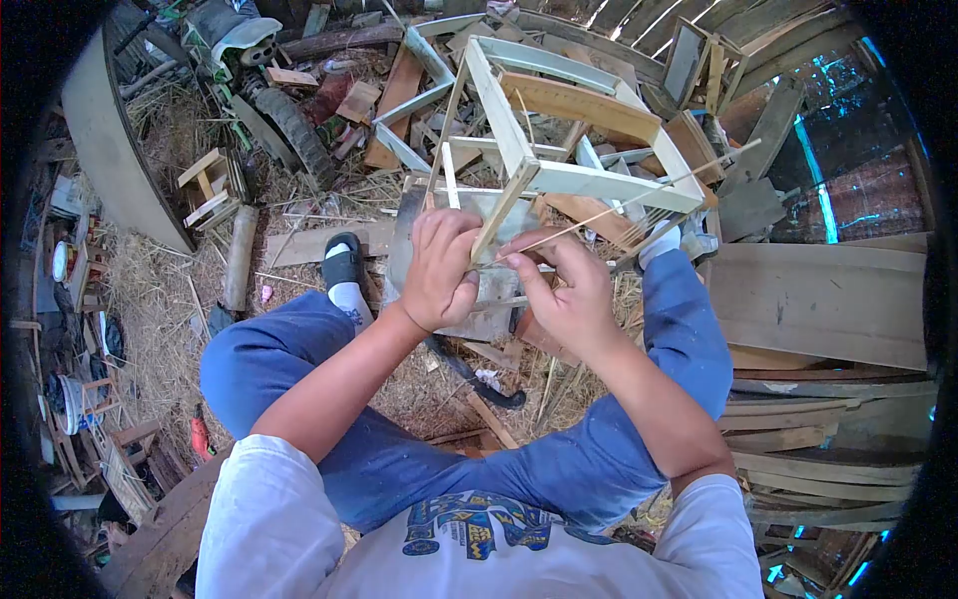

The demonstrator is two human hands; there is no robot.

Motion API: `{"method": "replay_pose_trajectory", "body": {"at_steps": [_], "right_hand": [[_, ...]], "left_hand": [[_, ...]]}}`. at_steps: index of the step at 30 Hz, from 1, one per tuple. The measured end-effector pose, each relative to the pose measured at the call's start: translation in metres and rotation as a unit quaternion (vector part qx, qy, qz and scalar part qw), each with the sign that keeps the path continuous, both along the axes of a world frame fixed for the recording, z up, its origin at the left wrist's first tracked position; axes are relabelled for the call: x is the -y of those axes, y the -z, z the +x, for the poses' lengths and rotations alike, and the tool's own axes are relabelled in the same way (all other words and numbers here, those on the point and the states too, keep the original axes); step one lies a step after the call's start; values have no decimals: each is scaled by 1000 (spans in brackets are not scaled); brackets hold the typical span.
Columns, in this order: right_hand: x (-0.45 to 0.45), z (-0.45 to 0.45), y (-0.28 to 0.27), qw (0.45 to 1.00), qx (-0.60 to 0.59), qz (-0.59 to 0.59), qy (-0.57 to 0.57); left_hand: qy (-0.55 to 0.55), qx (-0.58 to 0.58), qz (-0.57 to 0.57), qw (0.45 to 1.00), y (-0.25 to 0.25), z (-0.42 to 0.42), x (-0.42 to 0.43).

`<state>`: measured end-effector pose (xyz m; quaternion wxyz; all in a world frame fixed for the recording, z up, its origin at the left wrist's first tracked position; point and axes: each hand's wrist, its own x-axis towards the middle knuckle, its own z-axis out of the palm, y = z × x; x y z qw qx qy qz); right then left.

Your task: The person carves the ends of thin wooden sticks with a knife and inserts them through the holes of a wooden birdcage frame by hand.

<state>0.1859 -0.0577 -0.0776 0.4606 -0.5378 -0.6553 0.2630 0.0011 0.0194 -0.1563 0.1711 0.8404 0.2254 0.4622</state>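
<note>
Left hand (441, 265) has its grip closed round the leg (505, 215) of a wooden frame (611, 181), tilted just ahead; right hand (573, 290) pinches a thin strip (639, 205); straw floor (160, 339) below, then offcuts (397, 98), motorbike (286, 118), slatted wall (689, 25)

We looked from one camera, worn on the person's head, facing forward and steeply down, so that the white shirt (399, 569) lay along the bottom edge, closest to us, with the blue trousers (414, 469) spread just above it. We had the left hand (439, 268) and right hand (571, 298) near the centre, at close range, and the wooden frame (599, 183) just beyond them. Our lens took in a very wide field, bending the plank wall (743, 25) along the top, reaching straw-strewn ground (155, 344) on the left and leaving the corners dark and rounded
</note>
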Motion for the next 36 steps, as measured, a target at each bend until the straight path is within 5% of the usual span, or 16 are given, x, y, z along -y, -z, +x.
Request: {"method": "replay_pose_trajectory", "body": {"at_steps": [15, 20, 36], "right_hand": [[-5, 1, 1, 999, -25, -28, -2], [-7, -2, 0, 1000, -15, -23, 8], [-14, 7, -8, 1000, -16, 6, 1]], "left_hand": [[13, 13, -10, 1000, -5, 5, -1], [6, 130, -105, 986, -4, 15, -3], [9, 104, -57, 993, -10, 29, -8]]}}
